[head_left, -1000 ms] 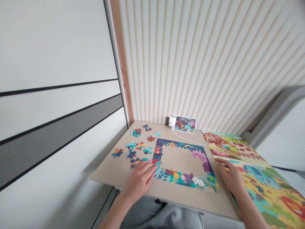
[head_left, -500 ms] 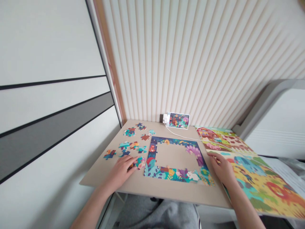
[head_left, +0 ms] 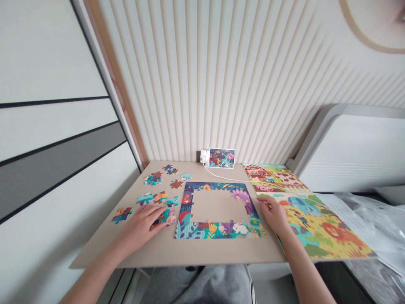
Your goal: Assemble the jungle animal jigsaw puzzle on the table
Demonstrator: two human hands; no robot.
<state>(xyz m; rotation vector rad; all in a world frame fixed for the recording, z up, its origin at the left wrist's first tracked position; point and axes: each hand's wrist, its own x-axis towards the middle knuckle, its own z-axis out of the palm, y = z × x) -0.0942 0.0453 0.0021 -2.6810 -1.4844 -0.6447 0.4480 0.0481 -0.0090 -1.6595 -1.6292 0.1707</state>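
Left hand [head_left: 142, 223], fingers loosely bent, over multicoloured cardboard jigsaw pieces [head_left: 170, 216], left of rectangular blue-teal jigsaw border [head_left: 205, 232] on beige table [head_left: 221, 252]. Right hand [head_left: 274, 216] curled at yellow illustrated board [head_left: 305, 238]. Grip of 2 hands: cannot tell. Light fingertips best.

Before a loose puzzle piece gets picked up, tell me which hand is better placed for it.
Likely the left hand: it is right at the loose pieces. The right hand is across the puzzle frame, by the picture boards.
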